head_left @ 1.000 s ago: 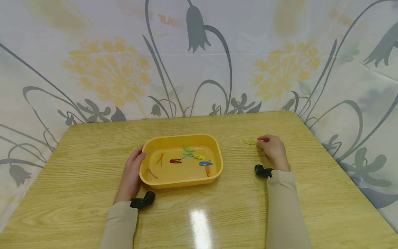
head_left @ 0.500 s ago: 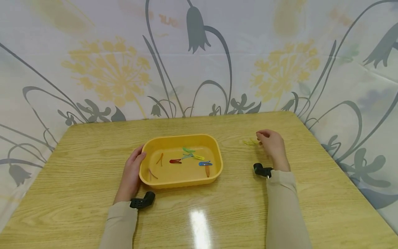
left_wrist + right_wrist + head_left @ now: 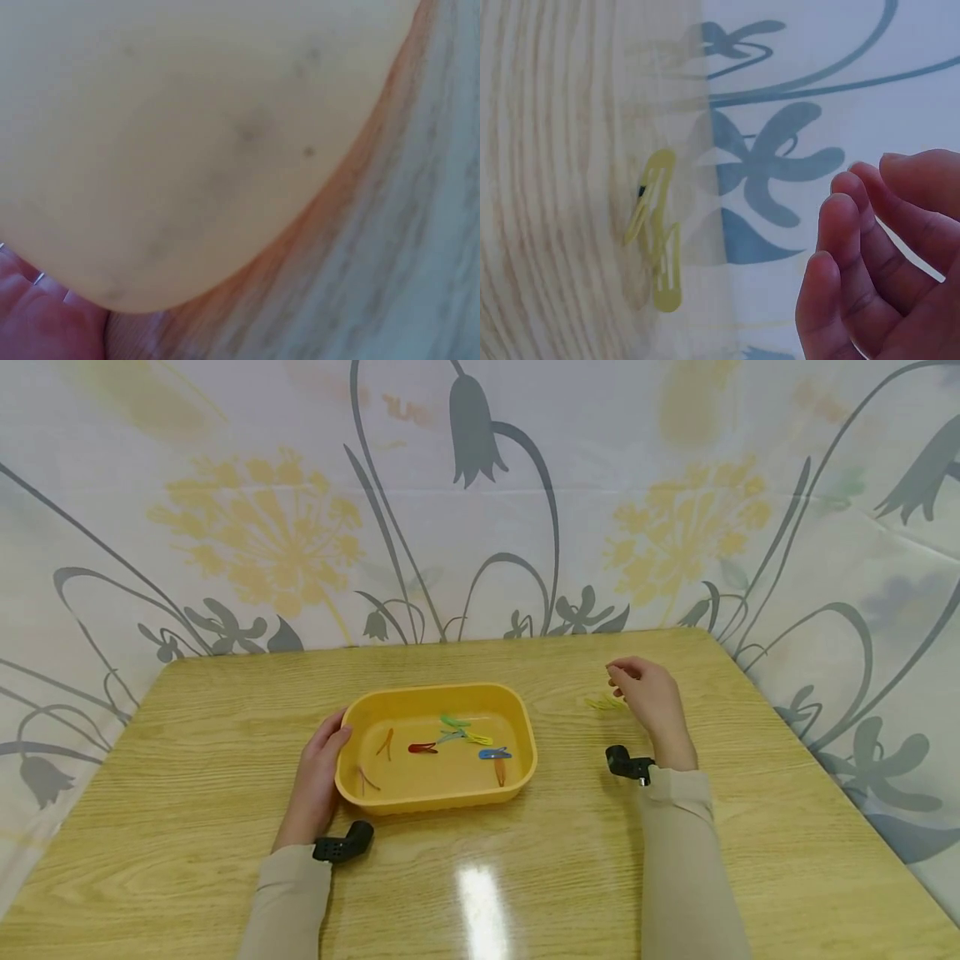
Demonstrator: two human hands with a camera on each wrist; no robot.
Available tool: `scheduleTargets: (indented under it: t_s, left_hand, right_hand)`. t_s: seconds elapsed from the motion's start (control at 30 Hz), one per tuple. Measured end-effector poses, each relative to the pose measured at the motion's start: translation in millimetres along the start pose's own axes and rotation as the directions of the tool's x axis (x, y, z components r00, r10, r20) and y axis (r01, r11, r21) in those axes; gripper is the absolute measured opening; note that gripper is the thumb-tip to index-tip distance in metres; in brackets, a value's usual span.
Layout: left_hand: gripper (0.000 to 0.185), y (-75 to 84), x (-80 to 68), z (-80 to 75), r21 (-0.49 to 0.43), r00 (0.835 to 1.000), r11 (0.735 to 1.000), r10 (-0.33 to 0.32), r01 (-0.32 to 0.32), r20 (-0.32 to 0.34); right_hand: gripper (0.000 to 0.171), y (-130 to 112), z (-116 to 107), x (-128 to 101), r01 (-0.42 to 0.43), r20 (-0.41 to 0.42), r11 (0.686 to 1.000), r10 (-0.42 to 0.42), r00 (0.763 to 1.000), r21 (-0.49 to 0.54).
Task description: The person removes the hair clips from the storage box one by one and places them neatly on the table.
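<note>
My left hand (image 3: 318, 772) holds the left end of a yellow plastic tray (image 3: 435, 798), its thumb at the rim. In the left wrist view, the tray's pale outer wall (image 3: 187, 150) fills most of the picture, and part of the left hand (image 3: 49, 319) shows below it. My right hand (image 3: 648, 697) is raised over the right side of the table, thumb close to loosely bent fingers, with nothing seen between them. Two yellow snap hair clips (image 3: 660, 225) lie crossed on the table beyond the fingertips. In the head view, the right hand partly hides these yellow clips (image 3: 600, 702).
Inside the tray lie several hair clips, among them a red one (image 3: 423, 748), a blue one (image 3: 495, 753), a green one (image 3: 454, 722) and an orange one (image 3: 386, 744). A flower-patterned cloth (image 3: 480, 527) hangs behind the wooden table (image 3: 187, 777).
My right hand has lifted off the yellow hair clips and shifted slightly up and left, its fingers coming away from them. The left hand and the tray have stayed in place.
</note>
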State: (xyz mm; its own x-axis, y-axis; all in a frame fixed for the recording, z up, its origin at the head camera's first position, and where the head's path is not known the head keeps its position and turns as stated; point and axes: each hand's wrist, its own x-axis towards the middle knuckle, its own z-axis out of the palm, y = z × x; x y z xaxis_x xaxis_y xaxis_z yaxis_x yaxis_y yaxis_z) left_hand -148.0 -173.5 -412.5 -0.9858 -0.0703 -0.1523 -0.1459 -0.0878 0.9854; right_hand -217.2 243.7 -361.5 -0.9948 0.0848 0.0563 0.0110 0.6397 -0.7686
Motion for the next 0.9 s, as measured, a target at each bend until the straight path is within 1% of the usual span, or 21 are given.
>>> scheduleTargets:
  t_s: [0.17, 0.37, 0.47, 0.6, 0.67, 0.77, 0.9]
  left_hand:
    - [0.049, 0.1, -0.4, -0.3, 0.008, 1.0, 1.0, -0.002, 0.002, -0.003]
    - [0.049, 0.1, -0.8, -1.0, 0.009, 1.0, 1.0, -0.001, 0.001, -0.001]
    - [0.049, 0.5, -0.7, -0.7, 0.007, 1.0, 1.0, 0.001, -0.001, -0.003]
    - [0.049, 0.4, -0.5, 0.1, 0.007, 1.0, 1.0, 0.0, 0.0, 0.008]
    - [0.049, 0.0, -0.4, 0.4, 0.006, 1.0, 1.0, 0.0, 0.0, 0.014]
    - [0.049, -0.5, -0.3, 0.5, 0.004, 1.0, 1.0, 0.004, -0.004, 0.011]
    - [0.049, -0.3, -0.9, 0.4, 0.006, 1.0, 1.0, 0.004, -0.004, 0.007]
  right_hand:
    - [0.041, -11, 3, 2, 0.053, 0.035, 0.999, -0.053, 0.998, 0.006]
    - [0.038, -24, 9, 2, 0.092, 0.109, 0.996, -0.089, 0.99, -0.021]
    - [0.038, -32, 12, 1, 0.123, 0.163, 0.992, -0.12, 0.979, -0.009]
    - [0.037, -47, 16, -6, 0.175, 0.232, 0.984, -0.18, 0.956, 0.041]
    - [0.036, -56, 19, -11, 0.2, 0.258, 0.979, -0.206, 0.944, 0.051]
    - [0.033, -70, 23, -18, 0.234, 0.285, 0.971, -0.237, 0.929, 0.043]
    - [0.029, -83, 26, -24, 0.267, 0.305, 0.964, -0.259, 0.916, 0.015]
